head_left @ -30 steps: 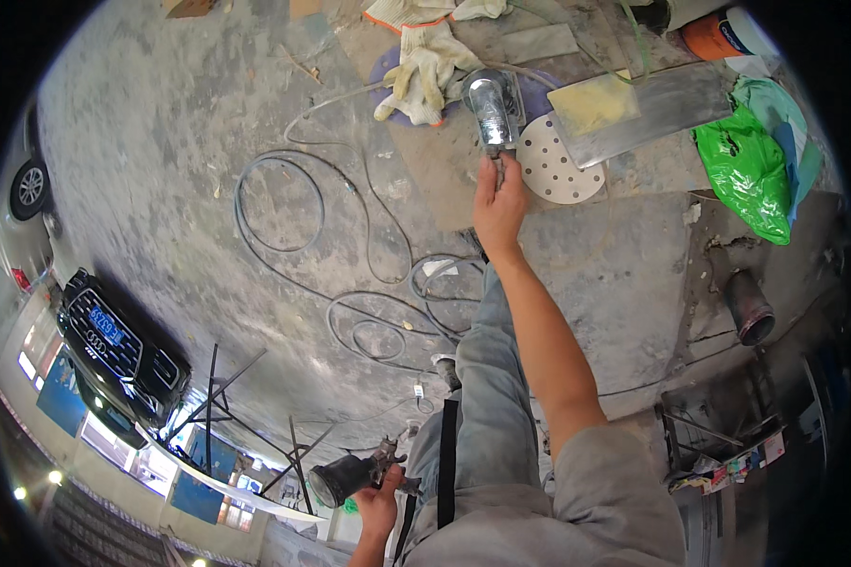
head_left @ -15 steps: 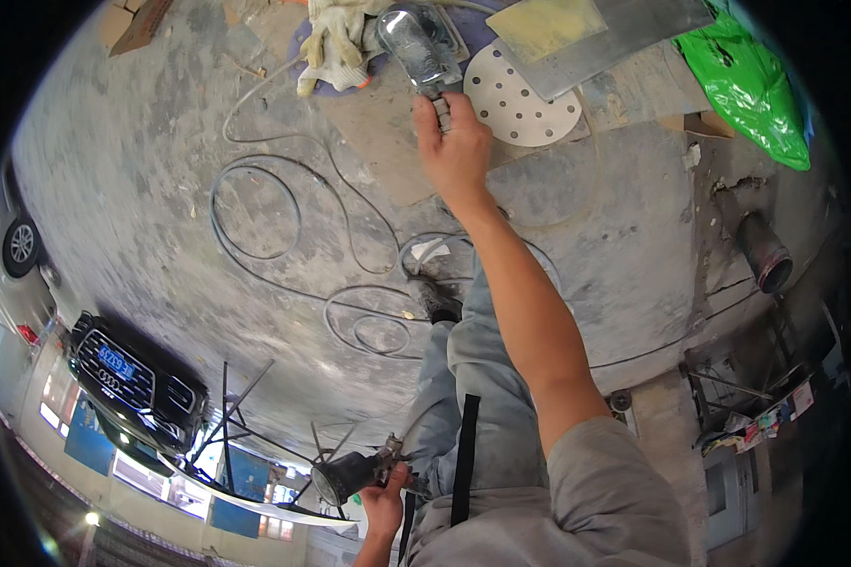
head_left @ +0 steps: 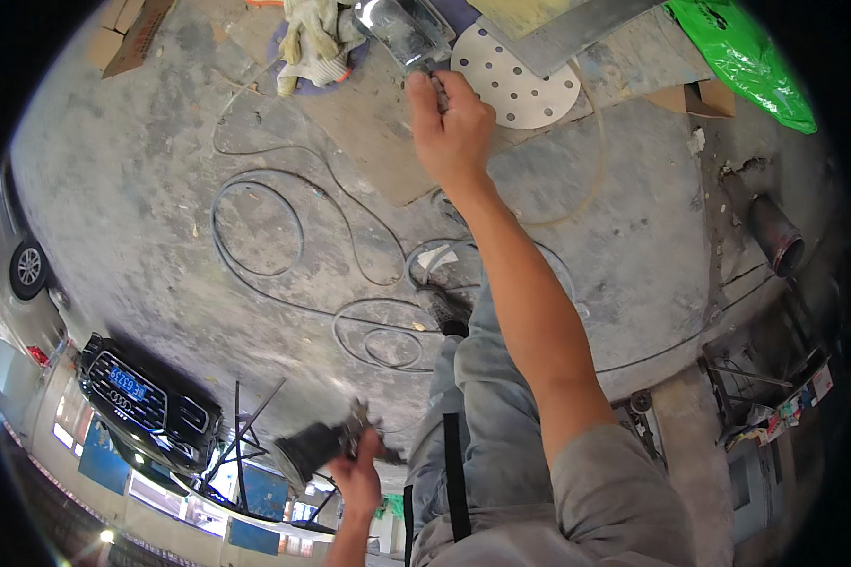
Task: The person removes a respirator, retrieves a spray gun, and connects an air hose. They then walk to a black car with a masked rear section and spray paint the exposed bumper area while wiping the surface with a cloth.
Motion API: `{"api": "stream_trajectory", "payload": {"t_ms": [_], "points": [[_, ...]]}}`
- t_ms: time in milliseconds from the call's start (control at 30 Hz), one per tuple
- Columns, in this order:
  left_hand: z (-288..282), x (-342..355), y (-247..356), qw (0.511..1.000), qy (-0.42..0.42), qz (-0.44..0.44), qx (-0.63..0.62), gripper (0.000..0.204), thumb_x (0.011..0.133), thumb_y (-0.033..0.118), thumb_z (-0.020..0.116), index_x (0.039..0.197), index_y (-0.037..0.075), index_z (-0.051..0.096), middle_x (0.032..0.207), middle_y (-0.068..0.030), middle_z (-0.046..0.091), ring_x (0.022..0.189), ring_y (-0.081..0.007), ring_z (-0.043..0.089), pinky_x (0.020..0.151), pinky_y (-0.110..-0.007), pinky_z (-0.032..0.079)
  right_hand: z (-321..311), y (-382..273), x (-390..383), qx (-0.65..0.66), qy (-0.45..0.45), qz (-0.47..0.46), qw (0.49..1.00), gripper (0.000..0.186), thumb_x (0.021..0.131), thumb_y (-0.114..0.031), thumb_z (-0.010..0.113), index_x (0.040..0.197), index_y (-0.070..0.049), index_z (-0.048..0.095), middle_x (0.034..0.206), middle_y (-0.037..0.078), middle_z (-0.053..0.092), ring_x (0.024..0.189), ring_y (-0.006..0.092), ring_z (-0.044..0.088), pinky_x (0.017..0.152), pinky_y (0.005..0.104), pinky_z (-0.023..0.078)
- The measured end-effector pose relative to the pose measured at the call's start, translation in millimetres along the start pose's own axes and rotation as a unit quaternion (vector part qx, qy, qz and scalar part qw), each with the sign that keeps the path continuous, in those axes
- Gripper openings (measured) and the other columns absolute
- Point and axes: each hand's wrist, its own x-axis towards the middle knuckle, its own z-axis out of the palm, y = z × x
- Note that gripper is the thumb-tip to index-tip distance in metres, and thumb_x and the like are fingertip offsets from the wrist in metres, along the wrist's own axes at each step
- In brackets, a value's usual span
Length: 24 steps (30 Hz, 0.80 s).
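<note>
My right hand (head_left: pixel 452 128) reaches far ahead, its fingers wrapped round the grey handle of a shiny, rounded scoop-like tool (head_left: pixel 397 33); its exact kind I cannot make out. Just right of that tool lies a white sanding disc (head_left: pixel 515 80) with several holes. White knit work gloves (head_left: pixel 314 42) rest to its left. Low on the left, beside my leg, my left hand (head_left: pixel 357 472) grips a spray gun (head_left: pixel 355 430) with a dark cup (head_left: pixel 307 454). The gun is slightly blurred, and its trigger is hidden.
A grey air hose (head_left: pixel 303 231) coils across the concrete floor near my shoe (head_left: pixel 444 310). Flat sheets (head_left: pixel 577 33) and a green plastic bag (head_left: pixel 742 66) lie at the far right, above a pipe end (head_left: pixel 783 248). A black car (head_left: pixel 151 402) and a metal stand (head_left: pixel 241 444) are at left.
The spray gun in my left hand has swung left and up, away from my leg. My right hand still holds the shiny tool, now slightly farther ahead; the whole view has shifted a little.
</note>
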Motion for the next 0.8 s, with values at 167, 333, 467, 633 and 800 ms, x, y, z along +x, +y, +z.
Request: {"api": "stream_trajectory", "payload": {"t_ms": [167, 333, 467, 633, 800], "points": [[64.0, 127.7, 126.6, 0.949, -0.026, 0.307, -0.062, 0.008, 0.095, 0.004, 0.067, 0.101, -0.003, 0.067, 0.094, -0.0016, 0.065, 0.085, -0.0094, 0.061, 0.079, -0.027, 0.052, -18.6, -9.5, -12.1, 0.024, -0.004, 0.027, 0.999, 0.028, 0.096, -0.028, 0.068, 0.093, 0.000, 0.068, 0.065, 0.008, 0.062, 0.057, 0.0226, 0.059, 0.053, 0.0346, 0.045], [166.2, 186.4, 266.9, 0.913, -0.035, 0.391, -0.113, 0.023, 0.092, 0.014, 0.075, 0.107, -0.003, 0.068, 0.094, -0.0026, 0.067, 0.082, -0.0088, 0.062, 0.077, -0.029, 0.057, -40.6, -12.8, -16.6, 0.131, -0.068, 0.138, 0.979, 0.031, 0.102, -0.026, 0.063, 0.091, 0.003, 0.066, 0.064, -0.003, 0.044, 0.062, 0.0060, 0.036, 0.054, 0.0264, 0.033], [220.6, 187.3, 313.5, 0.858, 0.087, 0.506, -0.018, 0.050, 0.080, 0.038, 0.087, 0.096, -0.006, 0.070, 0.077, -0.0102, 0.070, 0.069, -0.0243, 0.063, 0.068, -0.040, 0.051, -36.8, -11.8, -11.9, 0.124, -0.015, 0.112, 0.986, 0.033, 0.102, -0.024, 0.064, 0.085, 0.005, 0.064, 0.063, -0.003, 0.044, 0.063, 0.0058, 0.036, 0.054, 0.0268, 0.032], [240.0, 194.8, 319.7, 0.867, 0.167, 0.454, 0.118, 0.052, 0.074, 0.040, 0.090, 0.090, -0.006, 0.072, 0.080, -0.0120, 0.073, 0.067, -0.0180, 0.065, 0.067, -0.036, 0.052, -25.6, -12.8, -12.0, 0.084, 0.057, 0.104, 0.989, 0.024, 0.094, -0.020, 0.070, 0.078, -0.003, 0.069, 0.058, 0.013, 0.056, 0.048, 0.0269, 0.052, 0.050, 0.0366, 0.040], [241.6, 206.7, 323.4, 0.900, 0.135, 0.408, 0.075, 0.045, 0.071, 0.038, 0.087, 0.086, -0.001, 0.071, 0.080, -0.0119, 0.074, 0.072, -0.0279, 0.070, 0.070, -0.041, 0.053, -20.2, -17.2, -11.9, 0.086, 0.041, 0.141, 0.985, 0.030, 0.098, -0.022, 0.068, 0.080, 0.003, 0.068, 0.057, 0.007, 0.051, 0.052, 0.0140, 0.042, 0.051, 0.0317, 0.036]]}}
